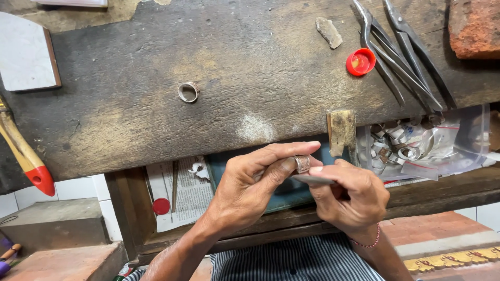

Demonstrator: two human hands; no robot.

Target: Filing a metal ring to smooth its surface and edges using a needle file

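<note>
My left hand (245, 190) pinches a small silver ring (302, 163) between thumb and fingers, just below the desk (156, 119) edge. My right hand (351, 200) grips a thin metal tool (312, 179), perhaps a file, touching the ring. Another ring (188, 92) lies on the desk, well apart.

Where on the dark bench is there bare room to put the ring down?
Bare wood lies between the loose ring and the red cap, and left of that ring toward the white tile. It is crowded by the pliers and the bag of scraps.
</note>
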